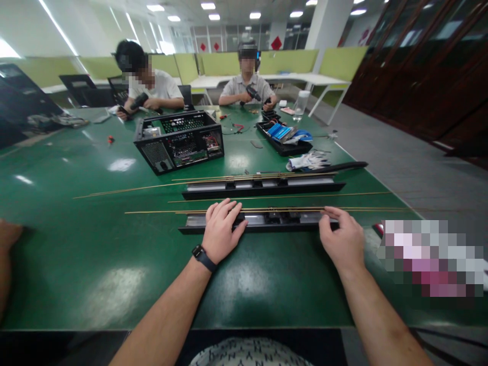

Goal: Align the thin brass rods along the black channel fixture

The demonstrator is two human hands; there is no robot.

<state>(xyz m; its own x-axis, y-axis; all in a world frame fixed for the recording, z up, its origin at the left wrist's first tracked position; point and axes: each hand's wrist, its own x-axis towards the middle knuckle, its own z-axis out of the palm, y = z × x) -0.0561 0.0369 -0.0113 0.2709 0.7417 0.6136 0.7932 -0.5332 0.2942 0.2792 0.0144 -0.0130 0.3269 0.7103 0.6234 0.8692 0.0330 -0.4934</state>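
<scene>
My left hand [224, 226] lies flat with its fingers stretched over the left part of a long black channel-shaped rail [251, 228] with a silvery inside. Thin gold-coloured rods [152, 212] run along the rail's far edge and pass under those fingers. Near the rail's right end, my right hand [343, 234] has thumb and index finger pinched at the rods; the exact contact is partly hidden. Beyond lies a second similar rail [263, 190], parallel to the first, with more thin rods [125, 190] along it and a single rod between the two rails.
An opened computer case [179, 142] stands farther back on the green table [95, 244]. Behind the rails are white gloves [308, 160] and a black tray [292, 148] of blue items. Two people with power drills sit across; another person's arm [8, 254] shows at left.
</scene>
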